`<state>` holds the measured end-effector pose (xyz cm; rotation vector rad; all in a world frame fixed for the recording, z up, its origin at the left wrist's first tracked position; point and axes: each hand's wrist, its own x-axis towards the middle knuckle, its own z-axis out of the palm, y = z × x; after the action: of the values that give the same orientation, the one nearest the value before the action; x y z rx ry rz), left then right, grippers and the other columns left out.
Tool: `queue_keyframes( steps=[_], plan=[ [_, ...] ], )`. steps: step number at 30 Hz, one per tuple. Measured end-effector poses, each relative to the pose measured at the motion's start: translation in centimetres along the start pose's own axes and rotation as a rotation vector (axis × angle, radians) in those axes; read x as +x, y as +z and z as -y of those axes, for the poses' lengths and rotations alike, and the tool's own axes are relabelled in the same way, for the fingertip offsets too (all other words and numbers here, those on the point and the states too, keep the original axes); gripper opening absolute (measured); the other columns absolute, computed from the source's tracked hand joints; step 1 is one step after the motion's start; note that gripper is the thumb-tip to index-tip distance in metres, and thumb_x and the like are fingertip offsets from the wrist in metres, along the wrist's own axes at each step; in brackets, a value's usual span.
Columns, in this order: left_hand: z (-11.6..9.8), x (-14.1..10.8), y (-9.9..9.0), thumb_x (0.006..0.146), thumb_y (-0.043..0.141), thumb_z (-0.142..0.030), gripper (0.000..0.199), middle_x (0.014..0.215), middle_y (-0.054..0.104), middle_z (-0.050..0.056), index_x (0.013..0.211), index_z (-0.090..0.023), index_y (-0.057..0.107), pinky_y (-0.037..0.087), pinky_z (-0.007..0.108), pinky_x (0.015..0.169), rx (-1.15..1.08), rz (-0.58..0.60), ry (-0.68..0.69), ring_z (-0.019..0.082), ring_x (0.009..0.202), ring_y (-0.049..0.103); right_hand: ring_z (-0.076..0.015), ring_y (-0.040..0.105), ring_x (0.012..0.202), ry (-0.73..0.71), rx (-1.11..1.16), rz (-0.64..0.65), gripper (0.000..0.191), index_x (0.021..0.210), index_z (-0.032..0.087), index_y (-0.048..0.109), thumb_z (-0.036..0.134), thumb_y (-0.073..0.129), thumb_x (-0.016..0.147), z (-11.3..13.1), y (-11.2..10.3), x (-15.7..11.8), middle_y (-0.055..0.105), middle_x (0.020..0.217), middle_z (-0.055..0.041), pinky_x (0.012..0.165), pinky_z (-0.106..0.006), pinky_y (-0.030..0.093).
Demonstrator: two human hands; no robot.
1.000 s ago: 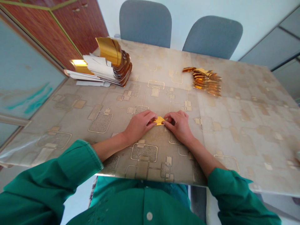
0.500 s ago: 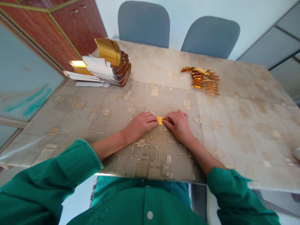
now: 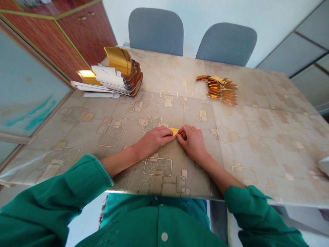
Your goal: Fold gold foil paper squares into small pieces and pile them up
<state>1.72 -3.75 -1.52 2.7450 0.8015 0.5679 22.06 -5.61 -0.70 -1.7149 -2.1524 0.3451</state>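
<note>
A small piece of folded gold paper (image 3: 174,131) lies low over the table, its middle showing between my two hands. My left hand (image 3: 157,138) pinches its left end, thumb in front and fingers laid over the back. At the opposite end, the thumb and bent fingers of my right hand (image 3: 192,140) close on the paper. Both fingertips nearly meet, so the ends of the paper are hidden. Further back on the right sits a cluster of folded gold paper pieces (image 3: 222,90), nested in rows.
At the back left, a stack of gold and white paper sheets (image 3: 113,77) stands partly curled up. A patterned cloth covers the table (image 3: 159,171). Two grey chairs (image 3: 155,32) face me across it. A wooden cabinet (image 3: 84,37) rises at the far left.
My right hand has shifted slightly left, closer to my left hand, and the gold paper between them shows shorter and more pointed. The view has tilted a little.
</note>
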Motion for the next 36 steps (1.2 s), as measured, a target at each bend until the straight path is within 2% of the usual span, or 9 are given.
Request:
queue_keyframes(
  steps=[6,10,15,21,25,27,31,36],
  plan=[
    [-0.1,-0.4,-0.1,0.103,0.042,-0.022,0.027,0.115,0.064,0.006,0.118,-0.022,0.065,0.048,0.035,0.095,0.049,0.024,0.000,0.020,0.106,0.057,-0.0215,0.056,0.083,0.039,0.086,0.048,0.009,0.085,0.024,0.064,0.026,0.058,0.092,-0.5,-0.6,0.1,0.067,0.076,-0.0002,0.070,-0.032,0.027],
    [-0.2,-0.8,-0.6,0.104,0.042,-0.024,0.028,0.112,0.066,0.008,0.115,-0.019,0.067,0.049,0.036,0.093,0.034,-0.006,-0.009,0.020,0.104,0.057,-0.0214,0.057,0.083,0.055,0.091,0.049,0.012,0.085,0.025,0.066,0.027,0.058,0.092,-0.7,-0.8,0.1,0.066,0.074,-0.0003,0.071,-0.032,0.028],
    [-0.3,-1.9,-1.3,0.101,0.047,-0.022,0.025,0.113,0.067,0.007,0.113,-0.022,0.069,0.049,0.038,0.093,0.003,-0.055,-0.072,0.020,0.106,0.059,-0.0210,0.056,0.077,0.067,0.115,0.042,0.015,0.080,0.025,0.068,0.029,0.058,0.090,-0.9,-1.0,0.2,0.064,0.067,-0.0002,0.069,-0.032,0.029],
    [-0.4,-3.0,-1.3,0.098,0.050,-0.018,0.024,0.112,0.069,0.007,0.112,-0.021,0.070,0.048,0.038,0.090,0.063,-0.091,-0.053,0.021,0.103,0.058,-0.0209,0.056,0.076,0.088,0.047,0.031,0.015,0.078,0.025,0.069,0.026,0.059,0.088,-0.7,-1.5,0.2,0.064,0.066,0.0000,0.068,-0.033,0.028],
    [-1.2,-1.8,-1.3,0.095,0.055,-0.020,0.018,0.103,0.066,0.007,0.092,-0.020,0.073,0.045,0.038,0.086,0.086,-0.141,-0.194,0.022,0.096,0.055,-0.0226,0.057,0.079,0.085,-0.037,-0.003,0.018,0.075,0.024,0.066,0.028,0.058,0.090,-0.2,-1.2,0.1,0.065,0.069,-0.0017,0.069,-0.034,0.028],
    [-1.4,-0.6,-1.1,0.089,0.065,-0.028,0.013,0.098,0.063,0.007,0.084,-0.018,0.070,0.045,0.038,0.084,0.089,-0.147,-0.311,0.023,0.094,0.053,-0.0238,0.057,0.081,0.084,-0.064,-0.028,0.021,0.073,0.024,0.064,0.034,0.059,0.090,0.0,-0.9,0.0,0.067,0.072,-0.0027,0.071,-0.036,0.028],
    [-1.4,1.3,-0.5,0.084,0.073,-0.035,0.025,0.095,0.061,0.006,0.069,-0.018,0.063,0.044,0.039,0.082,0.065,-0.161,-0.476,0.024,0.093,0.052,-0.0257,0.057,0.086,0.063,-0.102,-0.063,0.025,0.077,0.024,0.062,0.045,0.061,0.089,0.3,-0.5,-0.3,0.069,0.079,-0.0041,0.074,-0.037,0.029],
    [-1.6,1.8,-0.3,0.080,0.077,-0.038,0.030,0.101,0.061,0.007,0.064,-0.018,0.063,0.043,0.041,0.083,0.054,-0.164,-0.551,0.026,0.096,0.051,-0.0261,0.056,0.087,0.047,-0.133,-0.067,0.024,0.081,0.023,0.060,0.045,0.060,0.090,0.3,-0.1,-0.5,0.069,0.083,-0.0051,0.075,-0.037,0.028]
  ],
)
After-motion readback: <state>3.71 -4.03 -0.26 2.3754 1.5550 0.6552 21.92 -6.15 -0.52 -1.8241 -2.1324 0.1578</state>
